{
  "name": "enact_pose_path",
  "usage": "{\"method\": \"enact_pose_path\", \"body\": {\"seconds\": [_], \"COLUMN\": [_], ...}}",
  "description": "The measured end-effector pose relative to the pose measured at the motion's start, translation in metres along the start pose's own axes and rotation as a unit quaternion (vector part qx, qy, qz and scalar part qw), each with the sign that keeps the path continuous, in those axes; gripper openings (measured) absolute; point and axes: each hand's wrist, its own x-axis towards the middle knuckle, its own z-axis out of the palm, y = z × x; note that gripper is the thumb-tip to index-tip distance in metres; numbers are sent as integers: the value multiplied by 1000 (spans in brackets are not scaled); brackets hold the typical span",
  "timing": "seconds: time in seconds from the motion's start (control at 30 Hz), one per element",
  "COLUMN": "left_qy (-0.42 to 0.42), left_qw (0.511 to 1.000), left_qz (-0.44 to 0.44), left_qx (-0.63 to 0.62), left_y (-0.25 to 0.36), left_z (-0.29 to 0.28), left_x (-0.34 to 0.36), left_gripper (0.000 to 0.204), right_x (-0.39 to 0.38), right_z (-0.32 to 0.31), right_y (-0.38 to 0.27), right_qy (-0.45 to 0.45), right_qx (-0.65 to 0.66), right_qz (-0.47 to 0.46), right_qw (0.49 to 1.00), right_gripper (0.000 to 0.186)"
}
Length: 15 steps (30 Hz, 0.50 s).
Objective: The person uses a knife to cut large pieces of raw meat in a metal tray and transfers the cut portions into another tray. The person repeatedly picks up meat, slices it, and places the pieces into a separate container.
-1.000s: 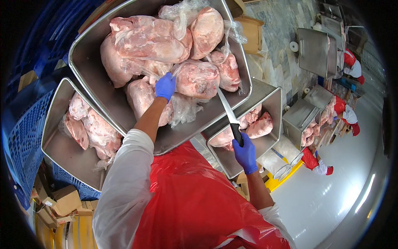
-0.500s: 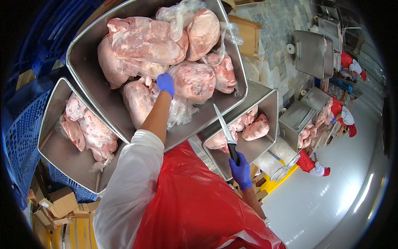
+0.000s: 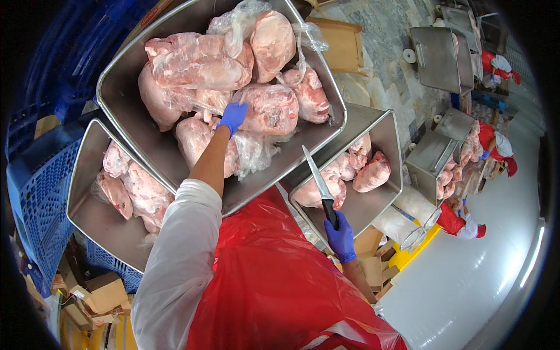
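My left hand [image 3: 234, 116], in a blue-violet glove, reaches into the large steel tub [image 3: 318, 146]. Its fingers are closed at the left edge of a plastic-wrapped piece of raw meat [image 3: 270, 109], apparently pinching the clear plastic wrap [image 3: 254, 153]; the fingertips are partly hidden. Around it lie several more big pale pink pieces, such as a long wrapped piece [image 3: 201, 61] behind. My right hand [image 3: 339, 236], gloved alike, grips the black handle of a knife [image 3: 319, 182]. The blade points up and away, by the tub's near right rim, apart from the meat.
A smaller steel tub with meat [image 3: 87, 216] stands at left, another [image 3: 385, 201] at right. Blue plastic crates [image 3: 44, 186] line the left side. Cardboard boxes [image 3: 105, 291] lie at lower left. Co-workers in red aprons [image 3: 452, 220] stand among steel carts [image 3: 440, 58] at far right.
The view has shifted slightly, so the right-hand tubs and people appear farther right. My left hand sits a little closer against the wrapped meat. My right hand still holds the knife.
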Motion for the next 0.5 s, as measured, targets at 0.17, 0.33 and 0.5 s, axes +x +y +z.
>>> {"method": "enact_pose_path", "body": {"seconds": [0.17, 0.33, 0.5], "left_qy": [-3, -11, 124], "left_qw": [998, 996, 961], "left_qz": [40, 40, 76], "left_qx": [57, 82, 235], "left_y": [9, 3, 27], "left_z": [6, 1, -29], "left_x": [-6, -4, -13], "left_gripper": [45, 41, 36], "right_x": [6, 22, 36], "right_z": [14, 17, 9], "right_y": [30, 37, 26], "right_qy": [56, -6, 31], "right_qx": [4, 310, 174], "right_qz": [-85, 62, 18], "right_qw": [995, 949, 984], "right_gripper": [37, 26, 17]}}
